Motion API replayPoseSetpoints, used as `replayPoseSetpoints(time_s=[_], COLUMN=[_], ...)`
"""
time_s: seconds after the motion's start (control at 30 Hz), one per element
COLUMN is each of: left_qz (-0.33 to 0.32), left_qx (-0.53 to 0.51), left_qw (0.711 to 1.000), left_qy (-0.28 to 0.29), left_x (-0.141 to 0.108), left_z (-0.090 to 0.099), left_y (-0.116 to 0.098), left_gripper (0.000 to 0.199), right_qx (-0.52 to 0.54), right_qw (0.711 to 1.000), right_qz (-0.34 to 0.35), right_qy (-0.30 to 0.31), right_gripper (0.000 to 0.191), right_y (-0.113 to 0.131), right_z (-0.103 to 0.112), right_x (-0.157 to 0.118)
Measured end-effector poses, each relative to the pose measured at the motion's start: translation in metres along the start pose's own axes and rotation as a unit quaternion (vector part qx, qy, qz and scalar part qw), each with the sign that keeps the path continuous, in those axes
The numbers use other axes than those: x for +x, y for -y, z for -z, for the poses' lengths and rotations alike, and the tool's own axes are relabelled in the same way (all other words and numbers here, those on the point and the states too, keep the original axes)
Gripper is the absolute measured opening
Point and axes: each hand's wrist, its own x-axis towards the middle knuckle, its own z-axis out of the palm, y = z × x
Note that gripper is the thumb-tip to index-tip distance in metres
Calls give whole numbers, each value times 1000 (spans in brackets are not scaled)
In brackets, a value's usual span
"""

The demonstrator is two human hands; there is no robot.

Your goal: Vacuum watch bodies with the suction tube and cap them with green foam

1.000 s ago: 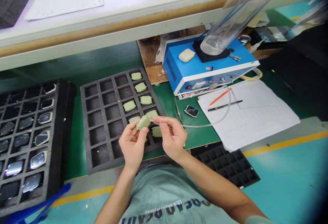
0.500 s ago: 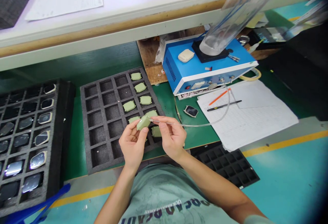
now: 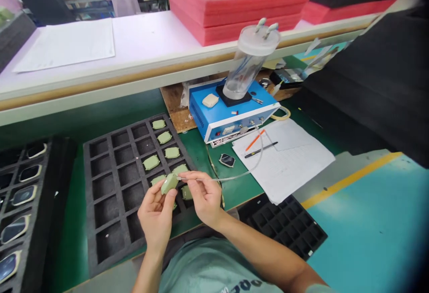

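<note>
My left hand [image 3: 157,214] pinches a green watch case [image 3: 170,183] between thumb and fingers, over a grey foam tray [image 3: 105,205]. In my right hand [image 3: 205,197] is the end of a thin clear tube [image 3: 239,176], its tip against the right edge of that case. The tube curves back to a blue-topped machine [image 3: 203,105]. Several more green cases, one of them a green case [image 3: 151,162] near the tray's middle, sit in its right-hand pockets, some partly hidden by my hands. A watch with a dark screen [image 3: 227,160] lies right of the tray.
At left stands a foam tray of watches [image 3: 50,212]. Paper sheets [image 3: 291,159] with an orange pen [image 3: 255,140] and a black pen [image 3: 261,150] lie at right. A clear cylinder [image 3: 243,69] stands on the machine, below a shelf edge [image 3: 134,76] bearing red foam trays [image 3: 214,20].
The head view has tilted up and turned right, so more of the shelf, the red trays and a person beyond it show. Both hands keep their hold on the case and tube.
</note>
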Motion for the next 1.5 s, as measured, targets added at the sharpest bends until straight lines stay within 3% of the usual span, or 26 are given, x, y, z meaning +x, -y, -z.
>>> replayPoseSetpoints(time_s=[1.5], left_qz=[20], left_qx=[-6], left_qw=[1000], left_qy=[4], left_x=[-1], left_z=[2], left_y=[1], left_gripper=[43], right_qx=[23], right_qw=[1000], right_qz=[-15], right_qy=[6], right_gripper=[17], right_y=[1], right_z=[-2], right_x=[0])
